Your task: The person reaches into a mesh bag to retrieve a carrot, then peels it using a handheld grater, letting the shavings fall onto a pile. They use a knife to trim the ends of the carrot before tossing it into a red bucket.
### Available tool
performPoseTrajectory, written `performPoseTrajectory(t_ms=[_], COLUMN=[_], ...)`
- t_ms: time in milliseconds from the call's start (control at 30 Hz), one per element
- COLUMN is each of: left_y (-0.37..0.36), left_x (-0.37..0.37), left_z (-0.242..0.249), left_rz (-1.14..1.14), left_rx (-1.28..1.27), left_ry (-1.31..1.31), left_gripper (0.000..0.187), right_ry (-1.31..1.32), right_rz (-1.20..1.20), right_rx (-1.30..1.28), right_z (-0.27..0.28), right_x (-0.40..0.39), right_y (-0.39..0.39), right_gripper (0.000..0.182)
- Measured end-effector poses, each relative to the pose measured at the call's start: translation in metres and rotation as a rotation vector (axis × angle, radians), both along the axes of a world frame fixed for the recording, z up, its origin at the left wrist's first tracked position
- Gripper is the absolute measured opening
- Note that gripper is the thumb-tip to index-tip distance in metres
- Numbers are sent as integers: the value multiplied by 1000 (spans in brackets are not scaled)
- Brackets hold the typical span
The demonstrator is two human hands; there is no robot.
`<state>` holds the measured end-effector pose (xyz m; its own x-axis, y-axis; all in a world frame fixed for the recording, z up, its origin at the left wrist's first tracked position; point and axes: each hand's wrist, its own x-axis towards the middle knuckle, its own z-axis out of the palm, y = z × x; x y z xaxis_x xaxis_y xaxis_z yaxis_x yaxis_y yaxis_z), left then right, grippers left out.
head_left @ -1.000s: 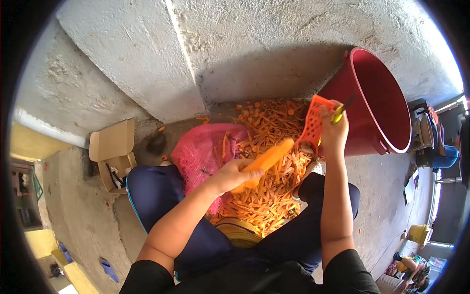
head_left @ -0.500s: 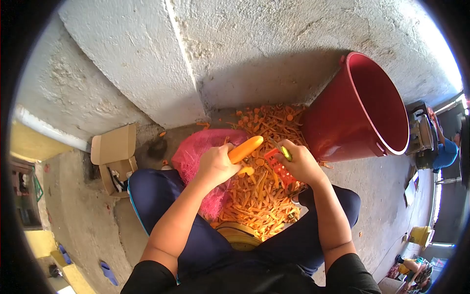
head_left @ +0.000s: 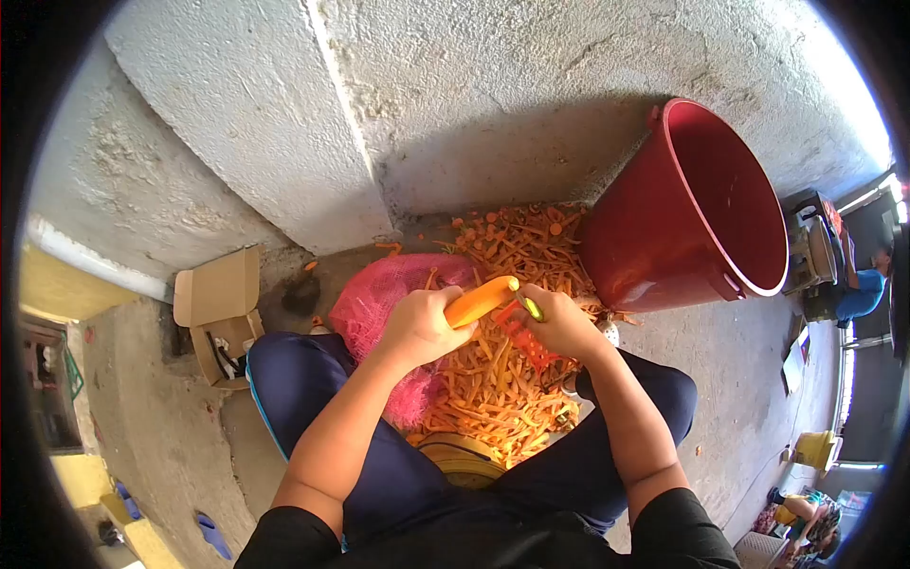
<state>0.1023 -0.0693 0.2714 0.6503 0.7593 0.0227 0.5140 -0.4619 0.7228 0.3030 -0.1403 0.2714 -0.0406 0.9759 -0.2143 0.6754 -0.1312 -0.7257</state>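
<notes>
Left hand — clenched round a carrot, pointing toward the right hand. Right hand — gripping a yellow handle, perforated red strip just below. Peelings: beneath both hands.

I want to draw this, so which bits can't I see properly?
All in the head view:
The gripped end of the long orange carrot: hidden by the left hand.
The rest of the yellow-green handle: covered by the right hand.
The inside bottom of the tall dark-red plastic bucket: hidden by its side wall.
Anything inside the crumpled pink mesh sack: covered by its folds.
Black-and-white things in the open brown cardboard box: too small.
</notes>
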Motion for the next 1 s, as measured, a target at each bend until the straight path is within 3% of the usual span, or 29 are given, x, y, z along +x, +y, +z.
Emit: performPoseTrajectory(t_ms=[233, 300, 433, 533, 633, 700, 733, 833, 967, 1000], left_y=[1, -1, -1, -18, -12, -7, -7, -10, -5, -2], left_x=[-4, -5, -7, 2, 2, 3, 8, 10, 5, 3], left_z=[7, 3, 0, -3, -3, -5, -1, 0, -2, 0], left_rz=[-287, -339, -415, -492, -352, -383, -400, -401, -384, -380], left_rx=[-287, -328, 32, 37, 47, 39, 82, 117, -33, -104], left_ry=[-48, -81, 19, -123, -204, -293, -363, -375, -397, -413], left_gripper=[22, 24, 22, 20, 23, 29, 29, 40, 45, 46], right_ry=[-24, 79, -20, -260, 94, 401, 647, 1179, 1536, 1479], right_rz=[134, 112, -34, 6, 151, 304, 182, 11, -143, -187], right_rx=[71, 134, 5, -93, -245, -177, -80, -202, -442, -364], right_z=[0, -5, -40, -90, -85, -91, -84, -50, -75, -71], right_x=[0, -2, 0, 4, -17, -26, -41, -56, -40, -38], right_y=[0, 0, 5, 4, 5, 0, -3, -8, -1, 0], right_gripper=[19, 25, 31, 33, 37, 35, 33, 31, 31, 28])
